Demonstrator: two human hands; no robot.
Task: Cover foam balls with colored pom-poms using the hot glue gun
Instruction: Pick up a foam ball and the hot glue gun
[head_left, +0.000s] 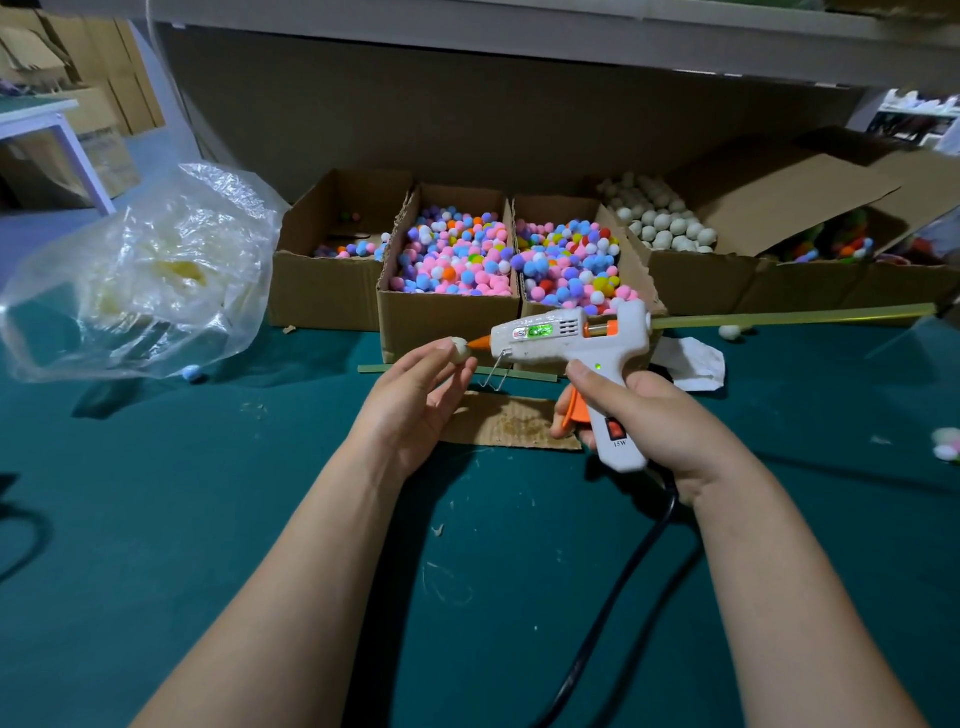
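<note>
Nearest me the black cord (613, 597) of the glue gun (571, 338) trails across the green table (208, 519) and up to the handle. My right hand (649, 410) is wrapped round that handle, with a finger curled on the orange trigger. To its left, my left hand (415, 395) pinches one foam ball (460, 349) between thumb and fingertips, the other fingers loosely spread, holding it up against the orange nozzle (480, 342). The ball looks bare, with no pom-pom on it that I can see, so I judge this one is only at the first dab of glue and its whole covering is left to do. Beneath the gun lies a scrap of cardboard (509, 421), and just beyond it a spare glue stick (374, 368) rests on the table. Farther off stand open boxes of colored pom-poms (452, 249), well stocked, and to their right a box of plain foam balls (660, 223), so plenty of balls remain. The box at far right holds something colourful, but I cannot tell whether those are finished balls. A crumpled plastic bag (140, 270) sits at far left.
</note>
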